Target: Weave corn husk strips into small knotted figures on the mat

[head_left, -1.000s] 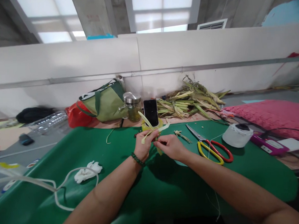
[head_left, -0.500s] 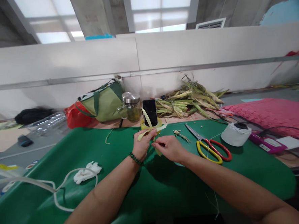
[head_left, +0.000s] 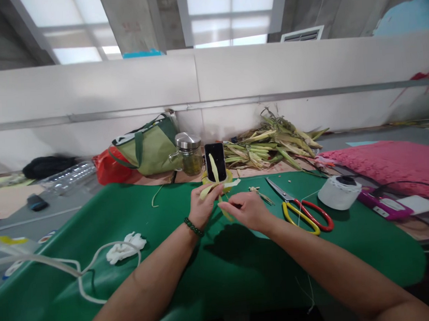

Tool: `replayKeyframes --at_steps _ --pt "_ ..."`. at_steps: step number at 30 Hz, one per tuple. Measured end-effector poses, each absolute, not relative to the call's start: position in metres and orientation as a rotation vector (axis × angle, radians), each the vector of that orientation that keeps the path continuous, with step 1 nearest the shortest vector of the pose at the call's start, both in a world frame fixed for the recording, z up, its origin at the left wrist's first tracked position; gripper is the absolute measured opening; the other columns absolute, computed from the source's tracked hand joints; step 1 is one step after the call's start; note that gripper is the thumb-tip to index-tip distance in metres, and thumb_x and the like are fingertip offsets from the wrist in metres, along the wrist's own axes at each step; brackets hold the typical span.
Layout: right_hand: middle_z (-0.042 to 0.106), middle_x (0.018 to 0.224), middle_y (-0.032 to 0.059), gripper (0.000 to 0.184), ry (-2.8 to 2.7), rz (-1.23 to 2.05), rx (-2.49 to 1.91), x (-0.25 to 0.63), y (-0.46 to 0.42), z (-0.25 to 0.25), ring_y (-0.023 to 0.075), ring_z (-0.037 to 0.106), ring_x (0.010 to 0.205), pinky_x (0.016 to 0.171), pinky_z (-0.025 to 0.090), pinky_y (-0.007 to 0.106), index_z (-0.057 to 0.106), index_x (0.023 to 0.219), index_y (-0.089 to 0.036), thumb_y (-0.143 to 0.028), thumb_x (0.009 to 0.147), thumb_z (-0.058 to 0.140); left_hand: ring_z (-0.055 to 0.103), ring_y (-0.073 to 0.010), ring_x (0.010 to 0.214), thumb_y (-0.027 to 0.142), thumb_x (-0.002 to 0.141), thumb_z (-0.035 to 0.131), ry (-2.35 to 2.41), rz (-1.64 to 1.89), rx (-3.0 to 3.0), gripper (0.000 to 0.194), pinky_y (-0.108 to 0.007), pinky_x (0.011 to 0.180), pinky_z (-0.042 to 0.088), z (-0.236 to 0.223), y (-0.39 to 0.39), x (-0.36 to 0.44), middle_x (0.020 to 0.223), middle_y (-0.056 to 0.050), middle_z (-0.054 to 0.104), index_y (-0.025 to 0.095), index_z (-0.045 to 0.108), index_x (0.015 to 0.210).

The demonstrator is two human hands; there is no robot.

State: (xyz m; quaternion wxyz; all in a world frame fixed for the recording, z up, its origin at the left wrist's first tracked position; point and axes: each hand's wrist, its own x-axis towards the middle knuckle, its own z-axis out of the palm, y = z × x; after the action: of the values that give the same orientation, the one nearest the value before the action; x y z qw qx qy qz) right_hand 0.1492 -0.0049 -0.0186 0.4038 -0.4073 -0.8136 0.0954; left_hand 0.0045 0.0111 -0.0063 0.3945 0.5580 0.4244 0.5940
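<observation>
My left hand (head_left: 201,205), with a green bead bracelet (head_left: 193,226) at its wrist, is closed on pale corn husk strips (head_left: 214,169). The strips fan out above its fingers, one upright and others sideways, and a piece hangs below. Just to the right, my right hand (head_left: 252,210) is closed in a pinch beside the hanging piece; what its fingers hold is too small to make out. On the green mat lie scissors (head_left: 301,211) with one yellow and one red handle, and a small tied husk bundle (head_left: 260,195).
Behind my hands stand a phone (head_left: 220,162) and a glass jar (head_left: 191,154). A heap of husks (head_left: 271,142) lies against the wall. A white thread roll (head_left: 339,192) is at right; white cable (head_left: 78,273) and crumpled tissue (head_left: 125,248) at left.
My right hand has moved slightly right, away from my left hand. The upright husk strip has tilted a little to the right. My left hand stays closed on the husks.
</observation>
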Motion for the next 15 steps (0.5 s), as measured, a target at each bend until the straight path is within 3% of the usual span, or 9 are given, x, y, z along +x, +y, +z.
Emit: replayKeyframes --at_steps 2,5,10,15 --pt "0.056 0.058 0.0004 0.028 -1.974 0.116 -0.971 0.154 -0.004 -0.015 0.0122 0.048 0.054 0.055 0.034 0.024 0.067 0.073 -0.017 -0.042 0.084 0.06 0.057 -0.0144 0.059 0.031 0.064 0.073 1.066 1.484 1.499 0.017 -0.024 0.057 0.045 -0.009 0.013 0.003 0.06 -0.003 0.067 0.015 0.07 0.061" --pt "0.061 0.074 0.0042 0.022 -1.98 -0.035 -0.894 0.158 -0.002 -0.011 0.0153 0.054 0.067 0.062 0.04 0.025 0.068 0.099 -0.019 -0.034 0.088 0.056 0.059 -0.017 0.06 0.034 0.067 0.069 1.001 1.364 1.682 0.02 -0.026 0.058 0.045 -0.018 0.015 0.004 0.063 -0.006 0.069 0.014 0.071 0.064" --pt "0.058 0.078 0.0059 0.022 -2.092 -0.262 -0.831 0.16 -0.002 -0.011 0.0177 0.05 0.075 0.066 0.038 0.029 0.07 0.078 -0.02 -0.022 0.09 0.052 0.05 -0.0134 0.054 0.03 0.072 0.059 1.022 1.177 1.993 0.024 -0.023 0.052 0.036 -0.034 0.015 0.006 0.053 -0.001 0.058 0.013 0.064 0.056" --pt "0.059 0.082 0.0058 0.021 -2.159 -0.317 -0.708 0.156 -0.002 -0.013 0.0182 0.049 0.079 0.07 0.035 0.033 0.068 0.074 -0.019 -0.017 0.089 0.052 0.044 -0.0107 0.054 0.028 0.069 0.057 1.021 1.112 2.091 0.025 -0.023 0.053 0.033 -0.044 0.018 0.007 0.052 0.002 0.049 0.013 0.054 0.049"
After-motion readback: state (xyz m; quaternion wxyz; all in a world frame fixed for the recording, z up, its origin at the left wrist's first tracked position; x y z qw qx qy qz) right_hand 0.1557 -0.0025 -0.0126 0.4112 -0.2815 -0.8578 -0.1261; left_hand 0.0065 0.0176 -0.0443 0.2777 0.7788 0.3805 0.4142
